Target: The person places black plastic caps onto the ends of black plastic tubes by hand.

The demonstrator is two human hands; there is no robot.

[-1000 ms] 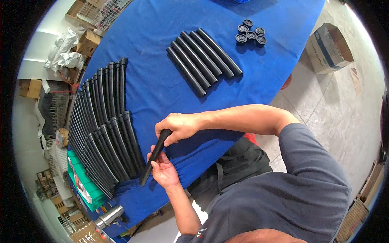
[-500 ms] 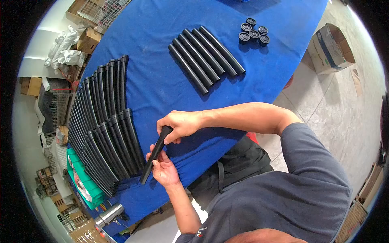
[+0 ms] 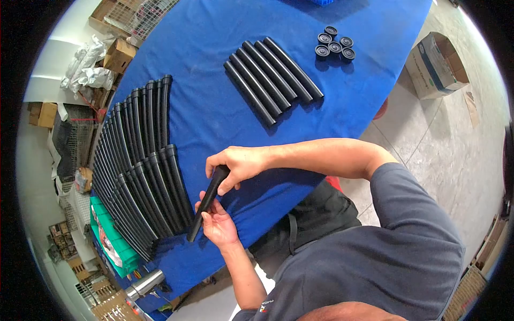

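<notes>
A black tube [image 3: 199, 214] is held at a slant over the blue cloth. Wrapped round its upper end is my right hand [image 3: 242, 167], fingers closed. Lower down, my left hand [image 3: 218, 226] holds the tube between thumb and fingers, palm up. Just left of both hands lie rows of black curved tubes [image 3: 174, 184] with collars on their upper ends. Several plain black tubes [image 3: 270, 80] lie side by side farther up the cloth. Round black caps [image 3: 334, 47] form a small cluster to their right.
The blue cloth [image 3: 203, 128] covers the table. A green bin [image 3: 120, 246] and a silver cylinder [image 3: 144, 284] are by its lower left edge. An open cardboard box [image 3: 436, 69] stands on the floor at right. Wire baskets [image 3: 142, 16] and boxes line the left side.
</notes>
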